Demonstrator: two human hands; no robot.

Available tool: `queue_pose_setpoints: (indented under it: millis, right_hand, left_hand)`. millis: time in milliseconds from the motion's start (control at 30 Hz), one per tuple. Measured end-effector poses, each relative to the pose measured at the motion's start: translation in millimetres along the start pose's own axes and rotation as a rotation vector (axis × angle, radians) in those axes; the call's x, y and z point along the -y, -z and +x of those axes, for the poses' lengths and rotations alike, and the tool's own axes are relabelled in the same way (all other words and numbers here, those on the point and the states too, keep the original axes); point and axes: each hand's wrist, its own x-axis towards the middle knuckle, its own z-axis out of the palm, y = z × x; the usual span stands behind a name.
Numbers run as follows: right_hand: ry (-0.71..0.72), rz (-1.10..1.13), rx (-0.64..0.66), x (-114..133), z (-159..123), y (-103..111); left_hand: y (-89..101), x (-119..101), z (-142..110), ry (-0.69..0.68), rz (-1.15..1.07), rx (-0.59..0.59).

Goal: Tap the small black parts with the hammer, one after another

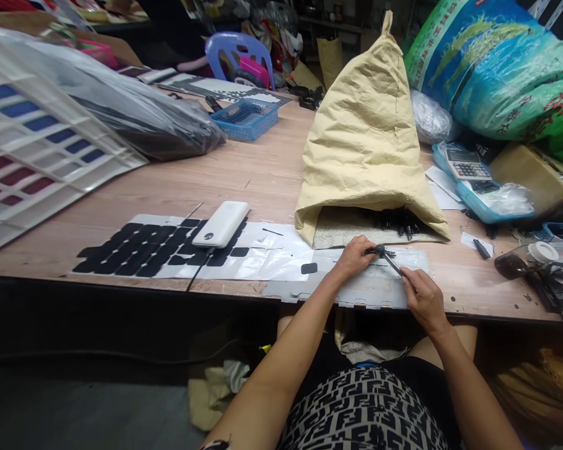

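My left hand (356, 255) is closed, with its fingertips pinching a small black part (371, 251) whose exact kind is too small to make out. My right hand (423, 295) wraps round a slim silver-grey tool (394, 265); its far end meets a dark rounded piece (380, 249) at the left fingertips. Both hands are over a clear, greyish sheet (347, 289) at the table's front edge. Just beyond them, a yellow woven sack (363, 137) lies with its mouth towards me, and several black parts (407, 228) show inside the opening.
Left of the hands, a white power bank (223, 224) with a cable rests on a sheet of black rounded pads (141, 250). A white plastic crate (70, 169) stands far left. A blue basket (246, 119) sits farther back. Rightward are a jar (520, 262), marker (481, 249) and calculator (468, 165).
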Motion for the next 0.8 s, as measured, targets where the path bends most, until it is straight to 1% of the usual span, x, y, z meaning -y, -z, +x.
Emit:
queue_pose_setpoints:
  millis: [67, 233, 400, 500, 600, 700, 800]
  right_hand:
    - [-0.008, -0.007, -0.003, -1.7, -1.0, 0.2]
    - [-0.045, 0.056, -0.041, -2.5, -2.5, 7.8]
    - [-0.064, 0.04, -0.028, -6.8, -4.9, 9.1]
    - [-0.097, 0.061, -0.069, -13.7, -3.3, 13.1]
    - [-0.125, -0.012, -0.122, -29.7, -1.8, 22.8]
    - [-0.164, -0.208, -0.164, -55.0, -4.5, 33.5]
    - [-0.197, -0.4, -0.171, -80.2, -10.5, 40.3]
  left_hand:
    - [0.2, -1.0, 0.2, 0.006, -0.001, -0.001]
    - [0.3, -2.9, -0.2, 0.028, 0.001, -0.011]
    - [-0.2, -3.1, 0.2, 0.022, 0.026, -0.012]
    - [-0.4, -2.8, 0.5, 0.017, 0.035, -0.008]
    - [-0.6, -1.8, 0.9, 0.02, 0.039, -0.005]
    - [-1.0, -0.7, 1.2, 0.017, 0.047, -0.003]
    - [-1.5, -0.4, 1.0, 0.017, 0.048, -0.005]
